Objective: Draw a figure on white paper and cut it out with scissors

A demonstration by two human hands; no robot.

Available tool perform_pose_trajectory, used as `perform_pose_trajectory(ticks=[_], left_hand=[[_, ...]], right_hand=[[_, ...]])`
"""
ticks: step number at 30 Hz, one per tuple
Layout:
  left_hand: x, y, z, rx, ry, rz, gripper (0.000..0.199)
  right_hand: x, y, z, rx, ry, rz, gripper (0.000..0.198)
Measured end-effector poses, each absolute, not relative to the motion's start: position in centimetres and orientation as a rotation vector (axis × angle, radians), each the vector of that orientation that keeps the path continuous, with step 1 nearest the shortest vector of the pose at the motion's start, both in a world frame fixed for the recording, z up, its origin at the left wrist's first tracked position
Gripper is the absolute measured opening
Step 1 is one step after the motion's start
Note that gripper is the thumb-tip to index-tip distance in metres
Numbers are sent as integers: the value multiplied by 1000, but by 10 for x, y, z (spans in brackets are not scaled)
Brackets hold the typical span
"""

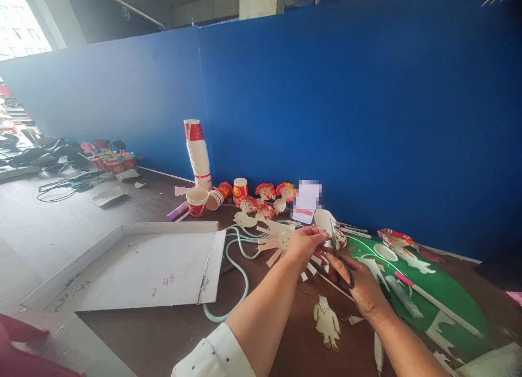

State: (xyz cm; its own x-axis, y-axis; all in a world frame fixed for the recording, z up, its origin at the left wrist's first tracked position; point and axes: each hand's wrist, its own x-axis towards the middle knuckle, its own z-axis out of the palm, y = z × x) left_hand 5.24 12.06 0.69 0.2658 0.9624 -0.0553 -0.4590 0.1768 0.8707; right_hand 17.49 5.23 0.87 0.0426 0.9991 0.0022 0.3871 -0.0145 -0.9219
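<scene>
My right hand is closed around the black-handled scissors, whose blades point up and away beside my left fingertips. My left hand is closed in a pinch on a white and red cut piece of paper cup, mostly covered by the fingers and blades. Behind the left wrist shows a paper cup cut into spread strips, with a small face drawn on it. Whether that one touches the hand I cannot tell. Below the hands lies a figure-shaped paper cutout.
A white box lid lies at left, beside a pale green cord. Stacked paper cups and red-fringed paper figures stand near the blue partition. A green mat at right carries a pink-ended marker and scraps.
</scene>
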Motion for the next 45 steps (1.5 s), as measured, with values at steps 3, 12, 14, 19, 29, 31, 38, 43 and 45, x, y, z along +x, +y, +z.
perform_pose_trajectory(ticks=[3, 12, 14, 19, 29, 31, 38, 43, 45], left_hand=[[53, 122, 5, 883, 743, 1151, 33], [53, 121, 6, 878, 774, 1154, 33], [53, 121, 5, 885, 774, 1155, 32], [54, 122, 3, 894, 776, 1161, 32], [53, 121, 6, 892, 782, 1166, 28], [53, 121, 5, 897, 787, 1167, 29], [55, 122, 2, 891, 799, 1180, 27], [55, 121, 3, 902, 816, 1175, 23], [55, 121, 4, 903, 820, 1171, 22]], right_hand=[[176, 52, 8, -1517, -1470, 950, 31], [178, 53, 6, -1498, -1493, 935, 37], [178, 53, 7, -1490, -1487, 932, 38], [177, 53, 9, -1498, -1468, 930, 39], [178, 53, 9, -1534, -1507, 894, 39], [179, 54, 8, -1528, -1516, 885, 38], [182, 56, 4, -1533, -1544, 883, 39], [180, 54, 8, -1514, -1536, 893, 35], [178, 52, 10, -1503, -1530, 903, 30]])
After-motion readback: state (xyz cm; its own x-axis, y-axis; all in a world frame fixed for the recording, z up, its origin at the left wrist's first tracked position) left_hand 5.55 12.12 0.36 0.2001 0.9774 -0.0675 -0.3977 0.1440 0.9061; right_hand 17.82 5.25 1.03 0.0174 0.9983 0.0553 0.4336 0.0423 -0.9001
